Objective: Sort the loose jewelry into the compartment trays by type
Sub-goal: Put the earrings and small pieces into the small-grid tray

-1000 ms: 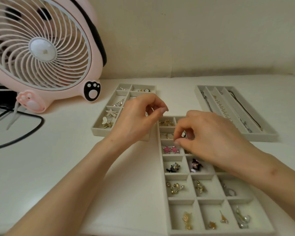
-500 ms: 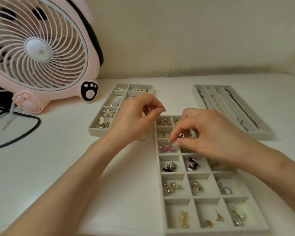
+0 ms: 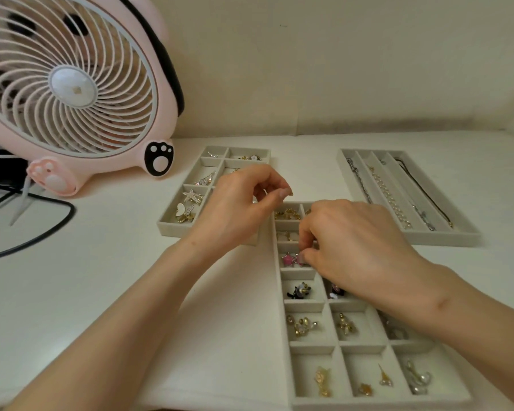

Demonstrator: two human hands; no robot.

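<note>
A long grey earring tray [image 3: 312, 350] with many small compartments lies in front of me, holding pairs of gold, black and silver earrings. My right hand [image 3: 356, 244] hovers over its upper part. Its thumb and fingertips pinch a small earring [image 3: 301, 258] right beside a pink star earring [image 3: 287, 259] in the left column. My left hand [image 3: 235, 209] hangs with curled fingers over the right edge of the brooch tray [image 3: 172, 226]. Its thumb is close to the index finger, and nothing shows between them.
A necklace tray [image 3: 445, 237] with chains in long slots lies at the back right. A pink desk fan [image 3: 72, 87] stands at the back left, with a black cable [image 3: 42, 237] running across the white table to its left.
My right hand has come down and toward me, from the tray's upper compartments to the pink star compartment. The left hand has stayed almost still.
</note>
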